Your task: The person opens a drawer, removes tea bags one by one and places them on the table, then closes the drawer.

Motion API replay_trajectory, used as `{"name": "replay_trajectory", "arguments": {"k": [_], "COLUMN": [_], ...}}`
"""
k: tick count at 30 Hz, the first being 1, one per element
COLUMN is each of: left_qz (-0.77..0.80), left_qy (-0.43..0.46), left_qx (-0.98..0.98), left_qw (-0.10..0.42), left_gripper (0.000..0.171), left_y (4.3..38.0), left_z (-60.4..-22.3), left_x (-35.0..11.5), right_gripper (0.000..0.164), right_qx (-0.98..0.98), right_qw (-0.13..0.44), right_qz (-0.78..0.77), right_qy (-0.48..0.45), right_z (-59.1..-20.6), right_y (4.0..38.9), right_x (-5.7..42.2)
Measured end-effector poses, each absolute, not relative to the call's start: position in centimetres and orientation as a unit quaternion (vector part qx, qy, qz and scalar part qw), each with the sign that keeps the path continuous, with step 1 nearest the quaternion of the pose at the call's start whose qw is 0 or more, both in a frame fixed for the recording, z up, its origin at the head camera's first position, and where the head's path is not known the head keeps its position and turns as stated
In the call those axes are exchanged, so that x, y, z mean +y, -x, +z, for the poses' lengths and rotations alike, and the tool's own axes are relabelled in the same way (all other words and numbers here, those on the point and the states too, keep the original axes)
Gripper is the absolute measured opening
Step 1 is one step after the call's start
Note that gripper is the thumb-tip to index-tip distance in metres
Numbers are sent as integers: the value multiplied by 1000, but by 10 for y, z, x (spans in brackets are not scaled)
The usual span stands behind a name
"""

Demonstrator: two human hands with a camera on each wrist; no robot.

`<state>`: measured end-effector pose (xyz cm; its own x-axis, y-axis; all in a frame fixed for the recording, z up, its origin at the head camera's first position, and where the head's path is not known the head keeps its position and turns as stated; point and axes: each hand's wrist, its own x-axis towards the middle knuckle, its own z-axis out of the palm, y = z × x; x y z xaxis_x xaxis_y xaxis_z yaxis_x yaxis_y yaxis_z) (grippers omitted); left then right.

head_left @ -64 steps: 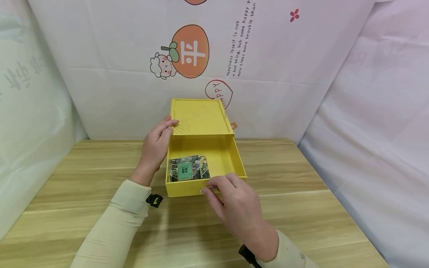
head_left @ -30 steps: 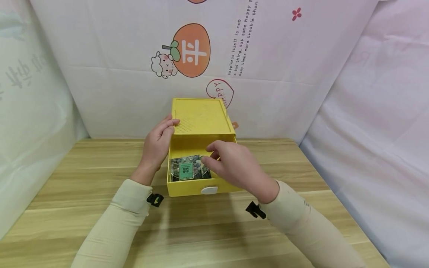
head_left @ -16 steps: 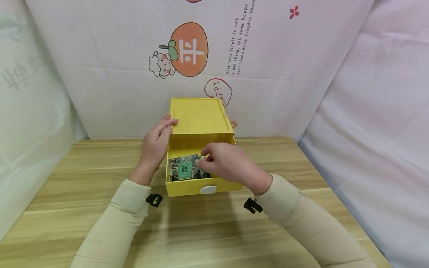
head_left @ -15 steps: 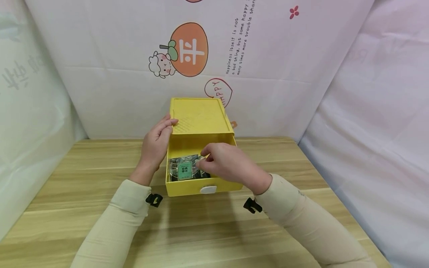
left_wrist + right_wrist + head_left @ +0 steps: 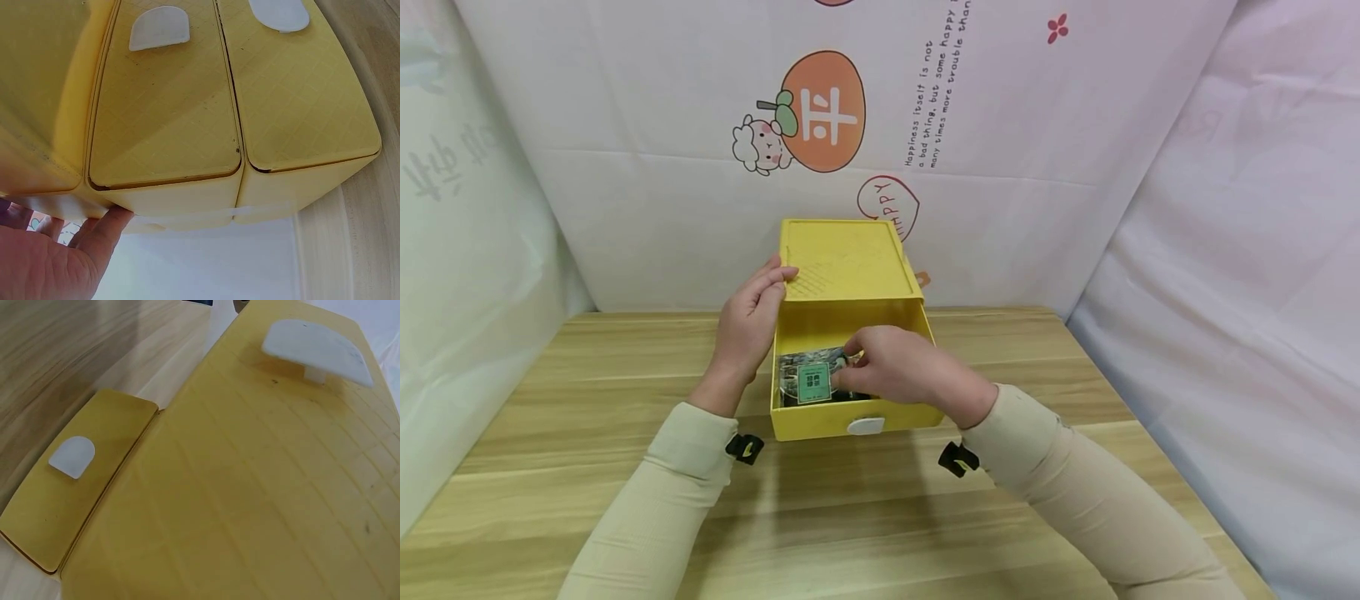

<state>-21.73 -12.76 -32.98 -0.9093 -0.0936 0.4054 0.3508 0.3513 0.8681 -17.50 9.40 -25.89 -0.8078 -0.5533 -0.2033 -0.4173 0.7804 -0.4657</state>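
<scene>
A yellow drawer cabinet (image 5: pixel 850 254) stands at the back of the table, its top drawer (image 5: pixel 816 423) pulled out. Dark printed cards, the front one with a green label (image 5: pixel 813 382), lie in the drawer's front left part. My right hand (image 5: pixel 898 367) reaches over the drawer from the right, thumb and index finger apart at the right side of the cards; the other fingertips are hidden. My left hand (image 5: pixel 748 321) rests against the cabinet's left side, a fingertip over the top edge. In the left wrist view, the left hand's fingers (image 5: pixel 103 231) lie along the cabinet's side.
A white knob (image 5: pixel 866 426) sits on the open drawer's front. Lower drawers (image 5: pixel 165 106) with white knobs are pushed in below it. The wood-grain table (image 5: pixel 850 517) extends in front, and a printed white cloth (image 5: pixel 1000 233) hangs close behind the cabinet.
My right hand has left the drawer's knob, gone up over the drawer, then moved left and slightly down to the cards. The left hand and cabinet stay put.
</scene>
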Motion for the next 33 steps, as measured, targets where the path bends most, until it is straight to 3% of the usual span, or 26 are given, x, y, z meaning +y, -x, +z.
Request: {"name": "replay_trajectory", "arguments": {"k": [17, 33], "left_qz": [-564, -566], "left_qy": [85, 79], "left_qx": [-796, -796], "left_qw": [202, 199], "left_gripper": [45, 45], "left_y": [218, 218], "left_z": [-330, -330], "left_x": [-127, -127], "right_gripper": [70, 77], "right_qx": [929, 912], "right_qw": [176, 196], "right_qz": [-233, -278], "right_qy": [230, 228], "right_z": [-260, -258], "right_y": [178, 177], "right_x": [88, 87]}}
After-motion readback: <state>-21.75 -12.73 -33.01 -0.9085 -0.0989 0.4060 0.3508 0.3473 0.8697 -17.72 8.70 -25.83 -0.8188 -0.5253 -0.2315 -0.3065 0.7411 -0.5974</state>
